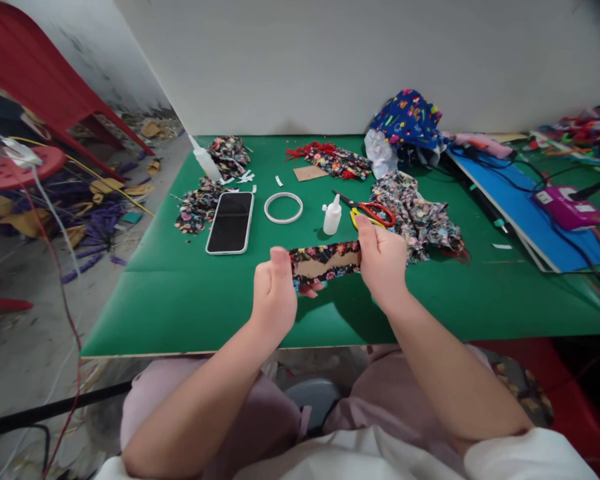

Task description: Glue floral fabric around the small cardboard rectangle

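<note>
Between my two hands, above the green tabletop [180, 300], is a strip of brown cardboard wrapped in dark floral fabric [325, 263]. Its brown middle shows, with fabric folded over the long edges. My left hand [276, 290] grips the left end, thumb on top. My right hand [381, 260] pinches the right end. Just beyond the right hand are red-handled scissors [380, 212], a yellow-handled tool [357, 219] partly hidden by that hand, and a small white dropper bottle [332, 217]. A white ring of tape [283, 208] lies farther left.
A phone [230, 223] lies at left, with another white bottle [206, 162] behind it. Floral fabric pieces [415, 213] lie at right, near a blue board [505, 207], a pink glue gun [485, 145] and a magenta device [570, 205] with cables. A white panel [330, 67] closes the back.
</note>
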A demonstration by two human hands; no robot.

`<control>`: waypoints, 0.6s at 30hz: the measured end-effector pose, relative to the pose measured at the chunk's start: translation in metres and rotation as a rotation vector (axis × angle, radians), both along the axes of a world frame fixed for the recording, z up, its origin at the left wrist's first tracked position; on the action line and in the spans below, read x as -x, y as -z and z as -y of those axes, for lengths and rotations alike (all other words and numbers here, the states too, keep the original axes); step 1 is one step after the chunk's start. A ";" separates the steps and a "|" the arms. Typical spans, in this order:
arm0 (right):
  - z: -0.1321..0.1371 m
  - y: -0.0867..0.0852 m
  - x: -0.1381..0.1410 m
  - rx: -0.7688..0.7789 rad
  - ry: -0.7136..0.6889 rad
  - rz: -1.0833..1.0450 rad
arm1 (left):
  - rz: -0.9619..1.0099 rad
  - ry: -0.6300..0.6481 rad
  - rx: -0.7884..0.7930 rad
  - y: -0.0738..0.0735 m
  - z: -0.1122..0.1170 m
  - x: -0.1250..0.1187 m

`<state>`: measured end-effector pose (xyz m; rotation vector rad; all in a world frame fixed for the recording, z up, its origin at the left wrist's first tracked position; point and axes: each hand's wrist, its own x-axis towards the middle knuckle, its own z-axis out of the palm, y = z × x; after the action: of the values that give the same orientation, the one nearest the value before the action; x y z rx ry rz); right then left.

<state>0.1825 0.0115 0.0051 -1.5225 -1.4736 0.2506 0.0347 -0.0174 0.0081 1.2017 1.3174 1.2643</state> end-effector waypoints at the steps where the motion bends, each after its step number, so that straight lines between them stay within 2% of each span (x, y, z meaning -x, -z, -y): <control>1: 0.000 -0.001 -0.001 0.000 -0.001 0.008 | -0.003 0.034 0.004 -0.002 0.000 0.001; 3: 0.001 -0.004 -0.002 -0.008 0.005 0.040 | -0.040 0.067 0.025 -0.006 -0.002 0.002; 6: 0.001 -0.005 -0.005 -0.035 0.038 0.123 | -0.087 0.048 0.063 -0.009 -0.005 0.001; 10: 0.001 -0.005 -0.008 -0.065 0.065 0.217 | -0.097 0.077 0.090 -0.005 -0.008 0.000; 15: -0.001 -0.010 -0.015 0.004 -0.010 0.266 | 0.018 0.330 0.111 0.006 -0.011 0.010; 18: -0.003 -0.014 -0.019 0.025 -0.047 0.296 | 0.060 0.402 0.143 0.007 -0.016 0.018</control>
<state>0.2020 0.0141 0.0190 -1.5971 -1.7448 0.0730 0.0164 -0.0013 0.0009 1.2410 1.0379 0.8948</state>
